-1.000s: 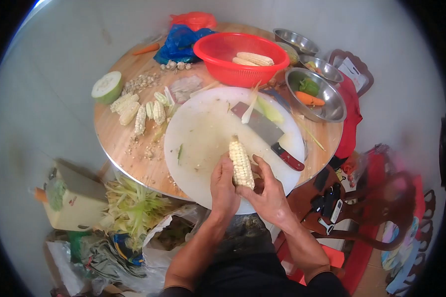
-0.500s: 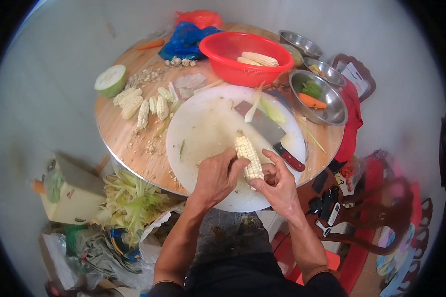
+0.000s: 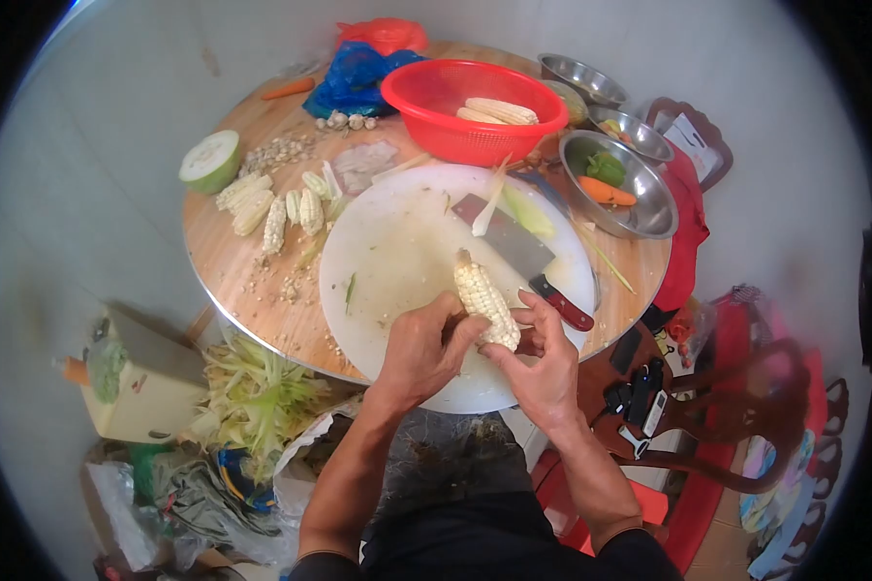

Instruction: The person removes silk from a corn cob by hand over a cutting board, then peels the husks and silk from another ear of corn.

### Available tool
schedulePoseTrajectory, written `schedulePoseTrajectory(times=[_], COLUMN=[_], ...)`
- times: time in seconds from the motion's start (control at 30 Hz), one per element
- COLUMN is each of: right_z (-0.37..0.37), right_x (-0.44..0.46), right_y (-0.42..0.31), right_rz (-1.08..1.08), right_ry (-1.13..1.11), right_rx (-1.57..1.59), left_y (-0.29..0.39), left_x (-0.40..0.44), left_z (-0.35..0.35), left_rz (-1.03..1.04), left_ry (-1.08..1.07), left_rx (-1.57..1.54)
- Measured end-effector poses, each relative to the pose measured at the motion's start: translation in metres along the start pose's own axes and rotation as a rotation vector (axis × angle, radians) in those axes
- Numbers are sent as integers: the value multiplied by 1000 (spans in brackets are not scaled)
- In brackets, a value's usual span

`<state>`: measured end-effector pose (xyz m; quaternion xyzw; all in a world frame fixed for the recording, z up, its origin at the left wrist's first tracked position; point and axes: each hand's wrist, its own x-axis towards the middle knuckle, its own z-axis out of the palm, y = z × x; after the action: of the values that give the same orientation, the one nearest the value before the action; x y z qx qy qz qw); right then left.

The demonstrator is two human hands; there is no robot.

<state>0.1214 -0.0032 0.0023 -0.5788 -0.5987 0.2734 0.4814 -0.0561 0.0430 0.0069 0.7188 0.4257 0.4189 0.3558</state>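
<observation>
A pale husked corn cob [image 3: 484, 302] is held over the round white cutting board [image 3: 383, 228], its stem end pointing away from me. My left hand [image 3: 424, 347] grips it from the left, thumb along the side. On the right, my right hand [image 3: 541, 358] closes its thumb and fingers round the near end. A cleaver [image 3: 513, 242] with a dark red handle lies on the board beyond my right hand, with strips of husk [image 3: 530, 213] by its blade.
A red colander [image 3: 426, 111] holds corn cobs at the back. Metal bowls [image 3: 654, 208] with a carrot and green pepper stand right. Broken cob pieces [image 3: 252, 208], garlic [image 3: 344, 121] and a cut melon-like vegetable [image 3: 210, 160] lie left. Husks [image 3: 252, 387] fill a bag below.
The cob has turned slightly, its far end tilting left, and my right fingers have shifted a little on it. Both hands keep their hold. The whole view has shifted slightly.
</observation>
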Motion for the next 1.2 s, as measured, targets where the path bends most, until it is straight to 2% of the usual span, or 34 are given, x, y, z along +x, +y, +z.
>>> schedulePoseTrajectory(times=[0.07,0.13,0.17,0.23,0.27,0.33,0.37,0.43,0.47,0.5,0.53,0.6,0.63,0.7,0.83,0.93,1.0,1.03,1.1,1.13,1.2], right_z=[1,-1,-2,-4,-5,-5,-4,-1,2,4,5,4,1,-9,-16,-26,-33,-33,-33,-31,-23], right_x=[0,-1,-1,0,0,0,0,0,0,0,0,2,3,3,3,3,5,6,8,10,15], right_y=[1,2,2,3,4,3,2,1,0,0,-3,-8,-7,-3,5,15,16,15,8,3,-12], right_rz=[2,8,-25,-57,-106,-157,-204,-250,-345,-440,-439,-285,-282,-141,-146,-32,134,136,-12,-10,-162], right_ry=[19,45,60,79,109,136,136,136,143,148,148,115,116,-89,-101,-229,-305,-305,-88,-83,-43], right_rx=[-2,-7,-19,-31,-103,-169,-241,-316,-370,-424,-424,-175,-176,-115,-115,-83,16,16,60,59,75], left_y=[-1,-8,-12,-19,-21,-23,-20,-9,-11,-16,-17,-16,-16,-28,-31,-39,-38,-36,-31,-30,-30], left_x=[2,-2,-3,-6,-7,-9,-9,-8,-9,-10,-10,-9,-9,-10,-13,-12,-11,-11,-11,-11,-11], left_z=[3,1,-2,-4,-4,-5,-1,14,18,23,24,22,20,21,23,24,22,22,21,21,22], left_rz=[13,197,200,271,274,-89,-89,-64,-65,-154,-245,-246,-244,-218,-205,-185,-174,-165,-163,-159,-132], left_ry=[24,-132,-138,-177,-185,-76,-76,14,15,35,54,44,37,6,26,42,40,35,6,-19,-52], left_rx=[26,18,18,210,210,31,35,-700,-700,-770,-840,-928,-1016,-1043,-1169,-1116,-1106,-1097,-1114,-1129,-1111])
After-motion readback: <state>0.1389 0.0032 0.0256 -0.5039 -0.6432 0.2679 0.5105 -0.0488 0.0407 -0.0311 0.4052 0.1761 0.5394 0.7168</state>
